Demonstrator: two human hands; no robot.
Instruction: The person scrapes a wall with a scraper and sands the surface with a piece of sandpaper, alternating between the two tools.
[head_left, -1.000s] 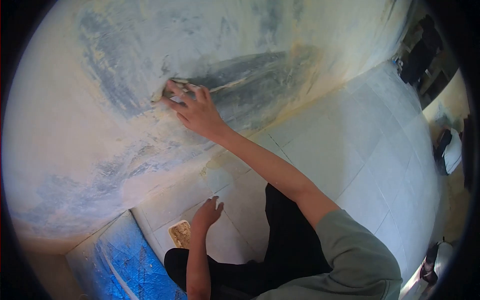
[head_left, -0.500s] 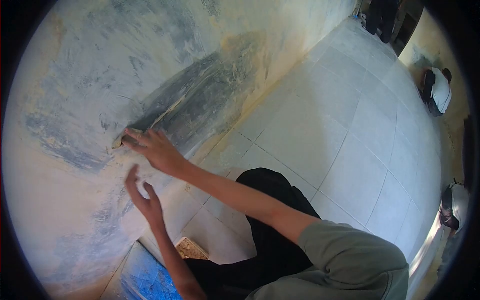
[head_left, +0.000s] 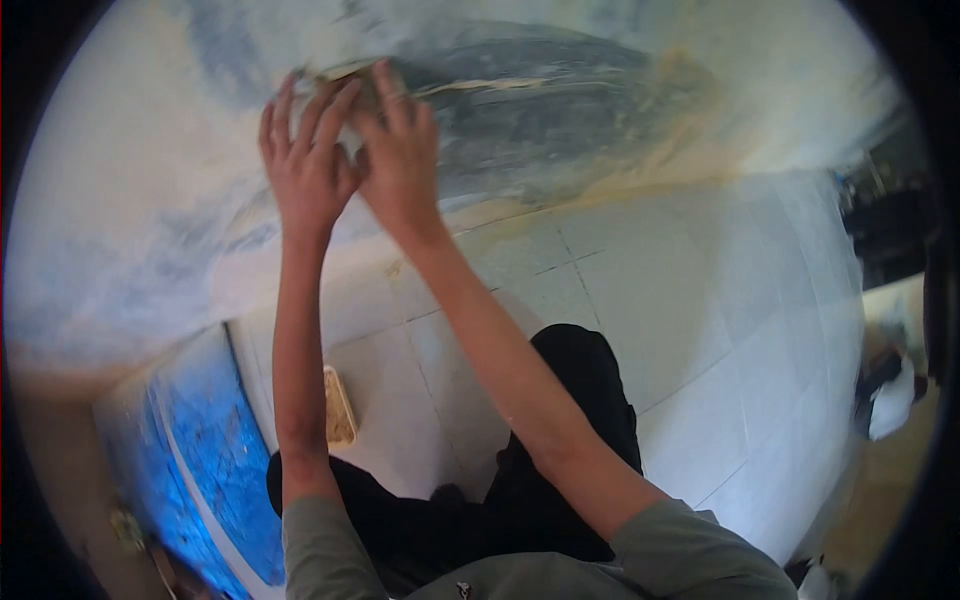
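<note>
The fingers of my right hand (head_left: 398, 165) were spread part way, bearing on a flat piece (head_left: 367, 92) and keeping hold of it against the wall (head_left: 150, 190). The fingers of my left hand (head_left: 308, 185) were open and fanned out just beside them, the two hands meeting near the thumbs; I could not tell whether the left tips pressed on the piece or only on the wall.

The piece looked thin, with a pale upper edge showing past my fingers; much of the rest was covered. I judged it light, rather stiff along that edge, and likely to slip if its grimy face was damp. The surer hold, I thought, was a broad one: fingertips laid across the back, thumb under the lower side, so that the edge lay evenly on the surface and did not dig in.

To the right of it ran a long dark grey patch (head_left: 540, 120), crossed by a pale streak, low on the wall. Below was the tiled floor (head_left: 680, 290), with a small tub (head_left: 340, 410) of tan stuff just beside my left forearm. A crumpled blue sheet (head_left: 215, 430) lay farther left, and at the far right, well apart, was another person (head_left: 892, 405) in a white top.
</note>
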